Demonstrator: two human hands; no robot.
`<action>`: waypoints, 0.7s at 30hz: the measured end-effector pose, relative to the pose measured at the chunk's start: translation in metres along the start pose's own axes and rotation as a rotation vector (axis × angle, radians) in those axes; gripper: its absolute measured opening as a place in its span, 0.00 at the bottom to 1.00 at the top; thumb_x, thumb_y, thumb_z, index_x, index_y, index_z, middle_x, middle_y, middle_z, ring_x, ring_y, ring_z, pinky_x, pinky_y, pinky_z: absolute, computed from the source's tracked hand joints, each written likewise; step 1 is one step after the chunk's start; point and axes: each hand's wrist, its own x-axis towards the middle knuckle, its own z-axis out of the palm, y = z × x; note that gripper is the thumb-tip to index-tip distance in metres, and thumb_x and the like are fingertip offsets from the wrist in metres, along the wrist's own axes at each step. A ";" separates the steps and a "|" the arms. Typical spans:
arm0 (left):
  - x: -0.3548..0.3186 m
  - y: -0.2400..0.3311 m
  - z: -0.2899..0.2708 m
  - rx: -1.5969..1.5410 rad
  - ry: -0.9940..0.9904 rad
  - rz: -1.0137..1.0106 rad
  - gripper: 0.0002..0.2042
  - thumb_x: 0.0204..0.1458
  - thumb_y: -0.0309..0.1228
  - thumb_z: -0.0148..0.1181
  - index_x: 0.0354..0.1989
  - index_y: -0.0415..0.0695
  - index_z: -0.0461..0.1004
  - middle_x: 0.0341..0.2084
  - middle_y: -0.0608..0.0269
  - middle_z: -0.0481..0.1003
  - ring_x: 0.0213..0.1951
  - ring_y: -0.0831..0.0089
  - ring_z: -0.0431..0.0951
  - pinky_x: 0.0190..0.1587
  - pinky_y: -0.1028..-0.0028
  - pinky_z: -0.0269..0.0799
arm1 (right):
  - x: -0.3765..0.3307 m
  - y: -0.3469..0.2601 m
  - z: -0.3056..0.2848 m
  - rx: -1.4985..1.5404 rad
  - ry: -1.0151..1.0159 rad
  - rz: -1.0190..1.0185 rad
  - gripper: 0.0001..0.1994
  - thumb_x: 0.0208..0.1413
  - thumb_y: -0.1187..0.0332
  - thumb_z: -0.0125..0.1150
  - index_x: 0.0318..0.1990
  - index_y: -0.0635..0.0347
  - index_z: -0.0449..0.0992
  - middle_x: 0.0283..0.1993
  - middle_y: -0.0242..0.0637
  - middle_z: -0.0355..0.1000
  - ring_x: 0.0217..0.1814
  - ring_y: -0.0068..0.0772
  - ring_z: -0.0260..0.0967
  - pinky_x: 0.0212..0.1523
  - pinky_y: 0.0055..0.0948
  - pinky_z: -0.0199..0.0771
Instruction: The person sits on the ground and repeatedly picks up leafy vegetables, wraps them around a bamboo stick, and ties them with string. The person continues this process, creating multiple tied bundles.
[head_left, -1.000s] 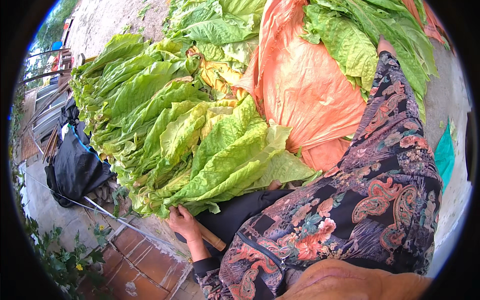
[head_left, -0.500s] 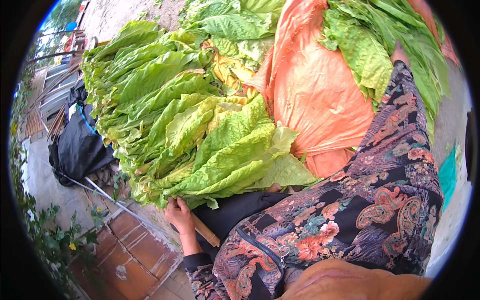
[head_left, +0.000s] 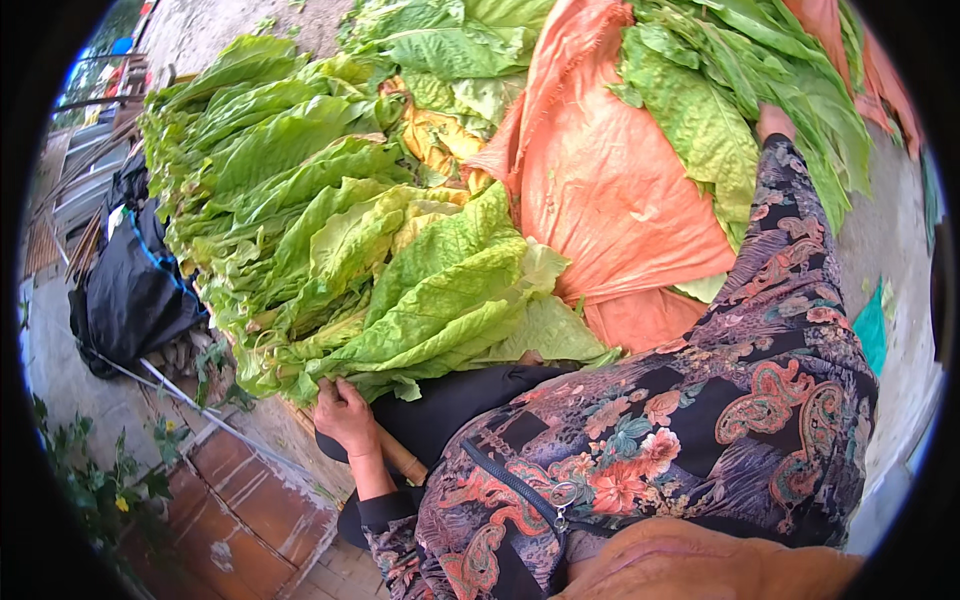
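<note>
My left hand (head_left: 347,416) is closed at the near edge of a large pile of broad green tobacco leaves (head_left: 290,180), pinching the stem end of a leaf (head_left: 440,300) on the near side. Beside that wrist a bamboo pole (head_left: 402,460) sticks out. My right arm reaches far out to the right, and my right hand (head_left: 775,122) touches a second heap of long green leaves (head_left: 800,85). Its fingers are hidden among them. Between the two heaps lies a bulging orange cloth (head_left: 625,180), partly covered by leaves.
Yellowed leaves (head_left: 435,140) lie between the pile and the cloth. At the left are a black bag (head_left: 140,285), a thin white pole (head_left: 185,390) and leafy plants (head_left: 100,470). Reddish-brown tiles (head_left: 240,490) cover the floor lower left. A teal piece of material (head_left: 870,330) is at right.
The whole view has shifted slightly, so things sit further left. My right hand has drawn back a little toward me along the leaves. My left hand stays at the pile's near edge.
</note>
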 end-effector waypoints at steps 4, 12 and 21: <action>-0.004 0.002 0.002 -0.056 0.029 -0.028 0.09 0.51 0.31 0.54 0.29 0.36 0.73 0.20 0.44 0.73 0.23 0.46 0.72 0.26 0.55 0.65 | -0.103 -0.036 -0.026 -0.073 0.106 -0.095 0.10 0.53 0.71 0.46 0.41 0.56 0.72 0.32 0.47 0.73 0.34 0.47 0.74 0.32 0.43 0.74; -0.006 -0.010 0.002 -0.009 -0.012 0.039 0.10 0.52 0.32 0.52 0.26 0.37 0.70 0.20 0.45 0.73 0.23 0.46 0.72 0.26 0.55 0.65 | -0.243 -0.130 -0.023 -0.056 -0.182 -0.073 0.29 0.42 0.55 0.68 0.50 0.59 0.67 0.47 0.47 0.70 0.42 0.46 0.73 0.40 0.41 0.74; -0.006 -0.021 0.024 -0.113 0.028 0.022 0.11 0.51 0.30 0.55 0.36 0.34 0.75 0.23 0.45 0.75 0.24 0.48 0.74 0.27 0.57 0.68 | -0.195 -0.192 -0.042 -0.090 0.000 -0.594 0.17 0.44 0.52 0.63 0.34 0.56 0.74 0.38 0.36 0.69 0.46 0.41 0.67 0.42 0.39 0.67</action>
